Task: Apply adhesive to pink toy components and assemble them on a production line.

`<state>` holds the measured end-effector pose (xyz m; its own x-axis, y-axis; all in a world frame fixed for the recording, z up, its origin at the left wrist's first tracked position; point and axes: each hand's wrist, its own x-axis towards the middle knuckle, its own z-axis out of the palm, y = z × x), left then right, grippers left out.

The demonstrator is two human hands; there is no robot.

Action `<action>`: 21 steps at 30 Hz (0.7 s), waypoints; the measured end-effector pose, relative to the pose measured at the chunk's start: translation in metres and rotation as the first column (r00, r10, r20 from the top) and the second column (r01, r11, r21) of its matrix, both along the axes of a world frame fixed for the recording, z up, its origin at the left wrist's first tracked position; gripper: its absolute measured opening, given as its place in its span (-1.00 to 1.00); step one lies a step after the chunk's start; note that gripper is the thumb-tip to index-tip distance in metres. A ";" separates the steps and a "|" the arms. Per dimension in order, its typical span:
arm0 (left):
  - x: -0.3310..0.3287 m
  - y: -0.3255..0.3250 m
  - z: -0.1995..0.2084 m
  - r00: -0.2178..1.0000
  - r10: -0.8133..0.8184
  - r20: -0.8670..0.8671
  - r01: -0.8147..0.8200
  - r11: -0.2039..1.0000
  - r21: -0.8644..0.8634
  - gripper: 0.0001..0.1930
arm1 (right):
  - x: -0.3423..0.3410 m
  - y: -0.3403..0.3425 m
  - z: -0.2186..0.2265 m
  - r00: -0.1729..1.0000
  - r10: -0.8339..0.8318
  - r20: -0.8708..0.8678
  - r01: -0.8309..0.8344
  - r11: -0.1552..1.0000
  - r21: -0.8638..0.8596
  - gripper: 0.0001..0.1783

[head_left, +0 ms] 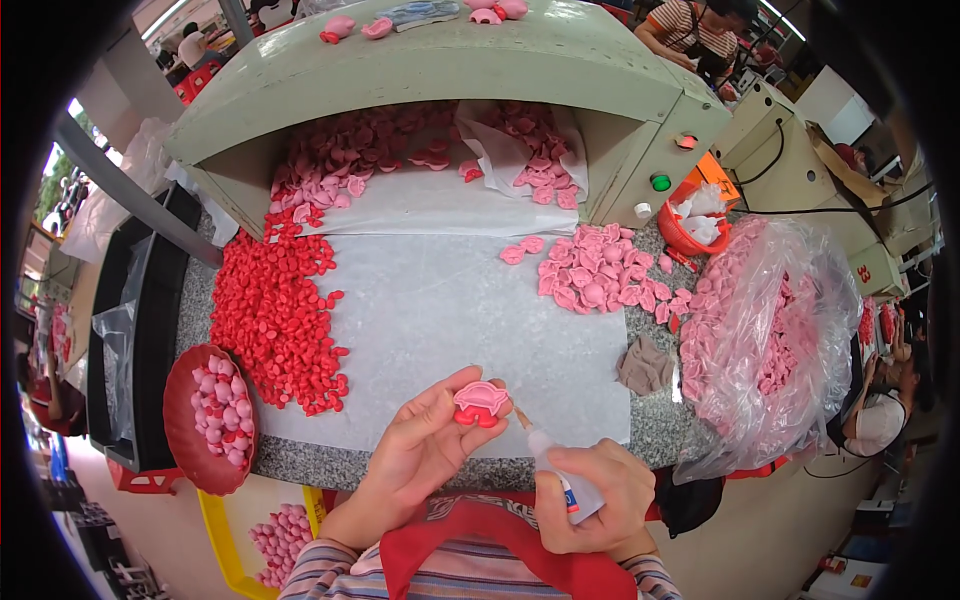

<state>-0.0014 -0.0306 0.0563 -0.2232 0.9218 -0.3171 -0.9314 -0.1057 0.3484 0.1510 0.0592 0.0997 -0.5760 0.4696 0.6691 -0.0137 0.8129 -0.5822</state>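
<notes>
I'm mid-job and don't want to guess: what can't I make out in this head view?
All in the head view:
- Back of the pink-and-red molded piece: turned away, covered by the left hand.
- Fill level of the squeeze bottle: the right hand wraps it.
- Whether its nozzle touches the piece: too small to tell.
- Full yellow tray: partly behind the striped sleeve, cut by the lower edge.

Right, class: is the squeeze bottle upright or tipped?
Tipped: the bottle slants in the right hand, its nozzle pointing toward the pink piece in the left hand.
</notes>
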 end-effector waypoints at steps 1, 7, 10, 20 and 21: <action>0.000 0.000 0.000 1.000 0.000 0.000 0.000 1.000 -0.001 -0.61 | -0.001 -0.001 0.000 1.000 -0.012 -0.003 0.012 1.000 -0.025 -0.68; -0.002 -0.002 -0.001 1.000 0.015 0.005 -0.015 1.000 0.001 -0.61 | -0.004 -0.003 -0.001 1.000 -0.012 0.004 0.012 1.000 -0.005 -0.68; 0.001 0.002 0.002 1.000 0.015 -0.010 -0.015 1.000 -0.004 -0.61 | -0.001 -0.001 0.001 1.000 -0.002 0.001 0.002 1.000 -0.018 -0.69; -0.002 -0.001 -0.001 1.000 0.007 0.005 -0.007 1.000 0.016 -0.62 | -0.004 -0.004 0.003 1.000 0.011 0.018 -0.011 1.000 -0.005 -0.70; -0.001 -0.002 -0.001 1.000 0.008 0.005 -0.008 1.000 0.016 -0.62 | -0.004 -0.003 0.003 1.000 0.009 0.014 -0.009 1.000 -0.002 -0.69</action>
<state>-0.0029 -0.0322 0.0548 -0.2287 0.9251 -0.3032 -0.9323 -0.1185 0.3416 0.1474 0.0558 0.1024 -0.5890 0.4662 0.6601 -0.0127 0.8114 -0.5844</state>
